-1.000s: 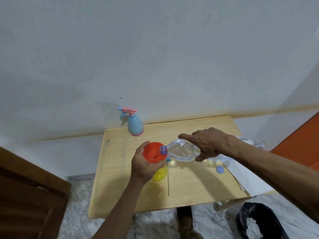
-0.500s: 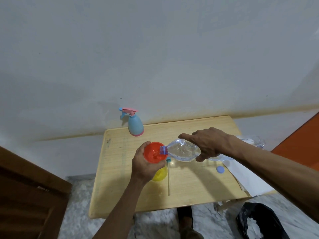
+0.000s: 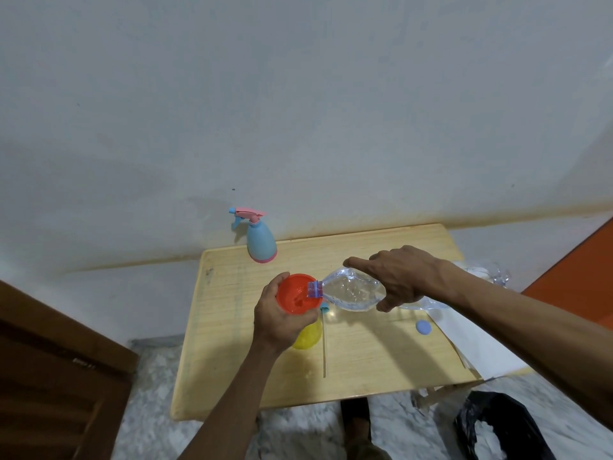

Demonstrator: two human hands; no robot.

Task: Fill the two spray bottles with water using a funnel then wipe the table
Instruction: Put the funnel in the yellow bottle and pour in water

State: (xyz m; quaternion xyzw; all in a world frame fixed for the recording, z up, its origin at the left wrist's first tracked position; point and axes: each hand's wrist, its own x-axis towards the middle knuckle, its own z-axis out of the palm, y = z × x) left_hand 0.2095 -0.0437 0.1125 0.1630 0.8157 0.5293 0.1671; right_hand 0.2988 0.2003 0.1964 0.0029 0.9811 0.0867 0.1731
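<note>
Left hand [image 3: 282, 318] grip: fingers curled round orange funnel [image 3: 296, 293], frame centre, above yellow spray bottle [image 3: 307, 333] standing on worktop [image 3: 365, 356]. Right hand [image 3: 403, 277] grip: holds clear water bottle [image 3: 353, 290] tilted, neck over funnel rim. Blue spray bottle [image 3: 260, 242] upright at worktop's upper-left corner. Blue cap [image 3: 423, 327] lies right of centre, beside white paper [image 3: 477, 343].

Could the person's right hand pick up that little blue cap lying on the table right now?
Probably not yet: the right hand grips the clear water bottle, tilted over the orange funnel. The blue cap lies uncovered close below it, so once the bottle is set down, likely yes.
</note>
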